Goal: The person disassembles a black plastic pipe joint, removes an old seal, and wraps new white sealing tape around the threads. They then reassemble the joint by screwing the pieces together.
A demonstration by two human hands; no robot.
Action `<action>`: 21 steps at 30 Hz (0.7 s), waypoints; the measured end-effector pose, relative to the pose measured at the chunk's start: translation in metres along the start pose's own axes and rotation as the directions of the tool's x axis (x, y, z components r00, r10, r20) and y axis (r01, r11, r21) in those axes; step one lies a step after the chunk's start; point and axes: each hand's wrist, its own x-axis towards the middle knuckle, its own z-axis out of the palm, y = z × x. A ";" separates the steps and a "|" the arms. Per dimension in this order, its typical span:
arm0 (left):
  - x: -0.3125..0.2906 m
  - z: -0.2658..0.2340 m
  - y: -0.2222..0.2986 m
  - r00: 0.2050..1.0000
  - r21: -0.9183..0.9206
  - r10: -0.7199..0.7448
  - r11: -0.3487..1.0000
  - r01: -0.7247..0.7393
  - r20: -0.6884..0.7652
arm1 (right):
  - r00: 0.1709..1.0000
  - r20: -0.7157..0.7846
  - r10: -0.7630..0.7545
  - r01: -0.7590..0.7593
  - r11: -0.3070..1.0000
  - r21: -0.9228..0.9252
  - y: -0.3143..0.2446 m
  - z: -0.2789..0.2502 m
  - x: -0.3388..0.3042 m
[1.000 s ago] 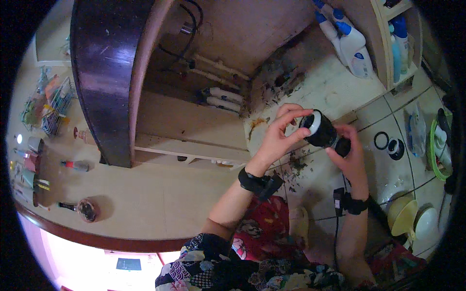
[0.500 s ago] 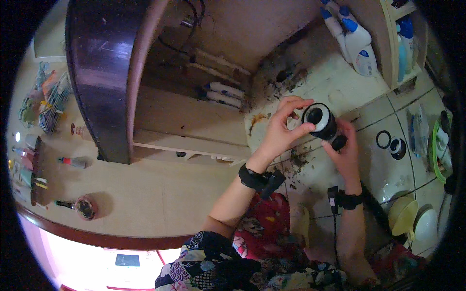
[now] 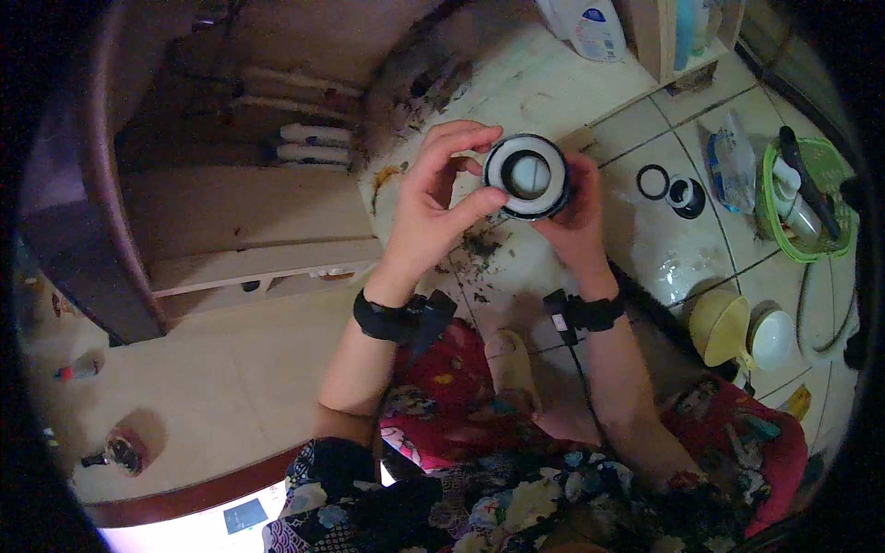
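Between both hands I hold a black, round drain fitting [image 3: 494, 192] with a white ring set in its mouth. Its open end faces up at me, and something pale shows down inside the hole. My left hand [image 3: 429, 189] pinches the near rim from the left, thumb on the ring's lower edge and fingers over its top. My right hand [image 3: 579, 207] wraps the body from the right, its fingertips mostly hidden behind the fitting. Beyond, on the tiles, lie a thin black ring [image 3: 653, 182] and a smaller black-and-white fitting [image 3: 689, 205].
An open, dirty cabinet [image 3: 277, 217] stands left, with white bottles inside. Another white bottle [image 3: 597, 37] stands at the back. To the right are a clear plastic bag [image 3: 730, 166], a green basket [image 3: 772, 226] of utensils, a yellow dipper [image 3: 714, 323] and white bowl [image 3: 772, 339].
The fitting has been turned so that its ringed opening faces me more squarely. Both hands still hold it. The whole view has swung toward the right, bringing the green basket fully into sight.
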 end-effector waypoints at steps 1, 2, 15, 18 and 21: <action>0.000 0.003 0.001 1.000 -0.042 -0.021 0.999 0.021 -0.001 | 1.000 0.017 0.000 0.000 1.000 0.006 0.001 0.000 0.001; -0.001 0.006 0.003 0.999 -0.089 -0.040 0.995 0.039 -0.005 | 1.000 0.024 -0.003 0.003 1.000 0.007 0.000 -0.002 0.001; -0.005 0.021 0.000 0.968 -0.223 -0.220 0.944 0.243 0.121 | 0.997 0.035 -0.072 0.073 0.997 -0.017 -0.003 -0.015 0.006; -0.004 0.024 -0.002 0.982 -0.005 -0.115 0.993 0.117 0.147 | 1.000 0.026 -0.008 0.010 0.998 -0.068 -0.001 -0.014 0.005; -0.008 0.030 -0.007 0.996 0.210 -0.005 0.978 -0.014 0.089 | 0.996 0.084 0.025 -0.026 1.000 0.012 0.003 -0.012 0.004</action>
